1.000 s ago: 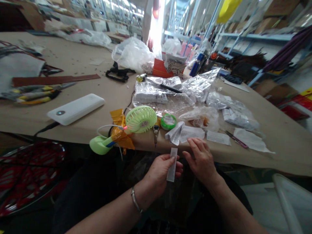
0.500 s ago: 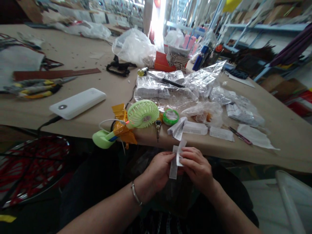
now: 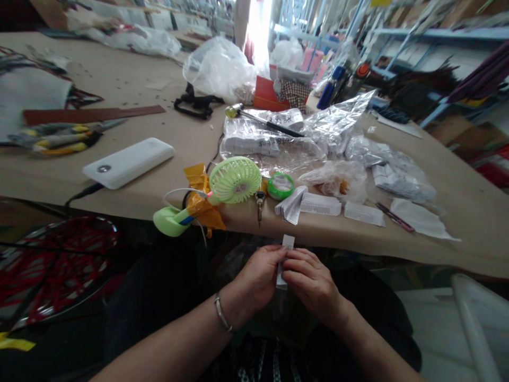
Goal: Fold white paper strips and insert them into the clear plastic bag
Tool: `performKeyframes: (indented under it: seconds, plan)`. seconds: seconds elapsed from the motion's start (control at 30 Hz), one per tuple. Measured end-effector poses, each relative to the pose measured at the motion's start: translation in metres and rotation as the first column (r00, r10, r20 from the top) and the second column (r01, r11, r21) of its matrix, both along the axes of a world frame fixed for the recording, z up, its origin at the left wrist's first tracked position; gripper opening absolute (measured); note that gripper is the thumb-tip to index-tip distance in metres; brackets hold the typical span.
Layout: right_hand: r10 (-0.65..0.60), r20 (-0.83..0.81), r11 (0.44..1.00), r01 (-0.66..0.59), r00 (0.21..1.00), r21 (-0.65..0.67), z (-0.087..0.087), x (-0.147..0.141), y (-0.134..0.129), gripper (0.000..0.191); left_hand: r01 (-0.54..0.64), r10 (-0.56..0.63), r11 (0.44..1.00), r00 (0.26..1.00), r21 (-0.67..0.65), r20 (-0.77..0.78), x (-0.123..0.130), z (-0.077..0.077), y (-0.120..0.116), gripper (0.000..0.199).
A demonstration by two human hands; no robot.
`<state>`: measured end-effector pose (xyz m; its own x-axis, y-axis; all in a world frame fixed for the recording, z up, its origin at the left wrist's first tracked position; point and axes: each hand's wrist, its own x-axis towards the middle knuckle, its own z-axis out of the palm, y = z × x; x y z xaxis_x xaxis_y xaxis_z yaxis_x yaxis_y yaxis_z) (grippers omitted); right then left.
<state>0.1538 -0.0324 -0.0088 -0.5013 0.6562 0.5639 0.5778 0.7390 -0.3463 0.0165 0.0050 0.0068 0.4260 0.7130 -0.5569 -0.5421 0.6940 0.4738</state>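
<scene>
Your left hand [image 3: 257, 277] and right hand [image 3: 314, 284] pinch thin white strips [image 3: 288, 242], fingers nearly closed; strips look light, bendy, easily creased, best held flat by long edges

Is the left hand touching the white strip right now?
Touching. The head view shows the left hand with its thumb lying over the white strip, just below the strip's upper end.

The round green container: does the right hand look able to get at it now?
Probably yes: nothing covers the green container, and only white paper slips lie between it and the right hand, though its fingers are busy on a narrow white strip.
</scene>
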Motion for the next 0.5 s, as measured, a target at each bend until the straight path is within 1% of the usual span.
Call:
performKeyframes:
  seconds: [0.07,0.1,0.13,0.17,0.2,0.23,0.27,0.3,0.33,0.37,0.4,0.43,0.5]
  plan:
    - [-0.008,-0.002,1.000,0.008,1.000,-0.011,0.003,0.004,-0.001,0.023,0.002,-0.003,1.000,1.000,-0.007,-0.023,0.000,0.001,0.000,0.005]
    - [-0.033,-0.003,0.999,0.033,0.999,-0.008,0.004,0.009,-0.001,0.028,0.016,-0.017,1.000,0.999,-0.010,-0.038,0.000,0.001,0.000,0.006]
    - [-0.083,-0.003,0.997,0.083,0.997,0.002,0.006,0.016,0.001,0.032,0.033,-0.034,0.999,0.998,-0.015,-0.060,-0.001,0.001,0.000,0.007]
    - [-0.166,0.001,0.986,0.166,0.986,0.020,0.008,0.026,0.004,0.036,0.055,-0.057,0.998,0.995,-0.023,-0.085,-0.002,0.002,0.000,0.007]
    - [-0.281,0.010,0.959,0.280,0.960,0.043,0.010,0.038,0.007,0.039,0.089,-0.094,0.995,0.989,-0.046,-0.116,-0.003,0.002,0.000,0.008]
    - [-0.410,0.025,0.910,0.408,0.912,0.071,0.011,0.052,0.011,0.041,0.096,-0.104,0.994,0.983,-0.057,-0.153,-0.004,0.002,0.000,0.008]
    - [-0.541,0.050,0.839,0.534,0.840,0.102,0.012,0.065,0.016,0.045,0.107,-0.117,0.992,0.976,-0.062,-0.181,-0.005,0.002,0.000,0.009]
    - [-0.644,0.098,0.764,0.632,0.759,0.127,0.012,0.078,0.020,0.051,0.118,-0.130,0.991,0.970,-0.067,-0.204,-0.005,0.002,-0.001,0.009]
    - [-0.705,0.158,0.709,0.690,0.691,0.148,0.011,0.090,0.024,0.056,0.125,-0.137,0.990,0.966,-0.067,-0.220,-0.005,0.002,-0.001,0.010]
    - [-0.736,0.221,0.674,0.720,0.640,0.162,0.010,0.100,0.026,0.059,0.134,-0.146,0.989,0.962,-0.068,-0.231,-0.005,0.002,-0.001,0.010]
    - [-0.747,0.274,0.658,0.733,0.606,0.174,0.009,0.107,0.028,0.059,0.141,-0.154,0.987,0.959,-0.070,-0.237,-0.004,0.002,-0.002,0.011]
    - [-0.742,0.313,0.659,0.730,0.593,0.181,0.007,0.113,0.028,0.056,0.147,-0.161,0.986,0.957,-0.073,-0.242,-0.004,0.002,-0.002,0.011]
    - [-0.716,0.330,0.689,0.701,0.616,0.186,0.004,0.120,0.026,0.046,0.153,-0.167,0.985,0.953,-0.075,-0.251,-0.003,0.003,-0.002,0.012]
